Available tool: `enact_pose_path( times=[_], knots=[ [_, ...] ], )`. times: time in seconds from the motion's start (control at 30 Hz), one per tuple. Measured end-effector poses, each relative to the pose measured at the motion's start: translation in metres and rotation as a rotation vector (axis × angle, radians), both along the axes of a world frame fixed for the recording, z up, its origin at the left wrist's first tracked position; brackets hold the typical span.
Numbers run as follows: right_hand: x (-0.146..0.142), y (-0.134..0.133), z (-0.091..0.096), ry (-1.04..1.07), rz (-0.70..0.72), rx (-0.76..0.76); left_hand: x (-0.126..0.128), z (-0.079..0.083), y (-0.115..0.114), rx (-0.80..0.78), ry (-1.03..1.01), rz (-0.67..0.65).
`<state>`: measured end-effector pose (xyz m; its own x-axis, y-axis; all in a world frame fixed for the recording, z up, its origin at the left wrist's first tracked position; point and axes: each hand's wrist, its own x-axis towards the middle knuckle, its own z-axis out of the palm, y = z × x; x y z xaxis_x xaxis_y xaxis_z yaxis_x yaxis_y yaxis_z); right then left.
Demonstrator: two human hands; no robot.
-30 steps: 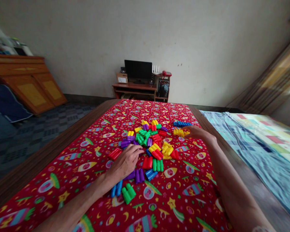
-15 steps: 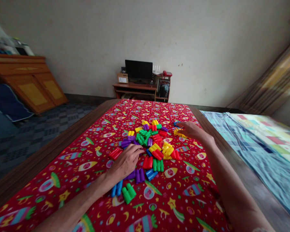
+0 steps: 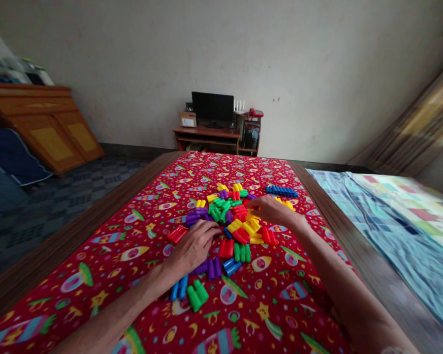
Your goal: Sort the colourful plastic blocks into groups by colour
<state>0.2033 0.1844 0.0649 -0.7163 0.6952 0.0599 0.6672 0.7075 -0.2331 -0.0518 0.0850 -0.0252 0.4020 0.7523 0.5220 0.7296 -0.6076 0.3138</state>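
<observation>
A brown table (image 3: 107, 201) has a red cloth (image 3: 269, 290) with rockets and stars on it. Lots of red, yellow, green, blue and purple blocks (image 3: 241, 236) lie there in a mess. Some seem to lie on others. A blue row (image 3: 281, 191) sits far off, to the right.

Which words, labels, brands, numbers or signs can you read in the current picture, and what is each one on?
None can be read.
White label on the cardboard box: too small to read.
Containers on the wooden cabinet: too blurred to read.
Plastic blocks: no lettering visible.
Red cloth: printed pictures, such as rockets and stars; no readable words.
</observation>
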Motion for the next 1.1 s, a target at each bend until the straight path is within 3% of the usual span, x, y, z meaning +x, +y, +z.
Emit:
enact_pose_path(
  times=[0.1, 0.2, 0.33, 0.4, 0.47, 0.57, 0.73, 0.9, 1.0, 1.1],
  knots=[
    [-0.001, 0.001, 0.001, 0.14, -0.011, 0.046, -0.001, 0.001, 0.0, -0.032, -0.075, -0.009],
    [-0.009, -0.005, 0.001, 0.342, 0.031, 0.051, -0.001, 0.008, -0.001, -0.127, -0.29, 0.016],
    [-0.028, -0.023, -0.002, 0.552, 0.134, 0.095, 0.005, 0.021, -0.004, -0.584, -0.815, -0.008],
    [-0.038, -0.034, -0.006, 0.565, 0.265, 0.145, 0.01, 0.026, -0.006, -0.821, -1.05, -0.091],
    [-0.046, -0.043, -0.008, 0.524, 0.443, 0.142, 0.015, 0.03, -0.008, -0.906, -1.175, -0.121],
    [-0.052, -0.051, -0.011, 0.483, 0.562, 0.113, 0.019, 0.033, -0.01, -0.861, -1.205, -0.089],
    [-0.058, -0.057, -0.014, 0.352, 0.507, 0.237, 0.02, 0.028, -0.011, -0.774, -1.239, -0.037],
    [-0.063, -0.059, -0.013, 0.314, 0.511, 0.248, 0.025, 0.027, -0.011, -0.79, -1.324, -0.04],
    [-0.046, -0.041, -0.003, 0.356, 0.43, 0.273, 0.026, 0.03, -0.011, -0.765, -1.3, -0.013],
    [-0.002, -0.007, 0.009, 0.407, 0.205, 0.325, 0.022, 0.031, -0.012, -0.697, -1.207, 0.042]
  ],
)
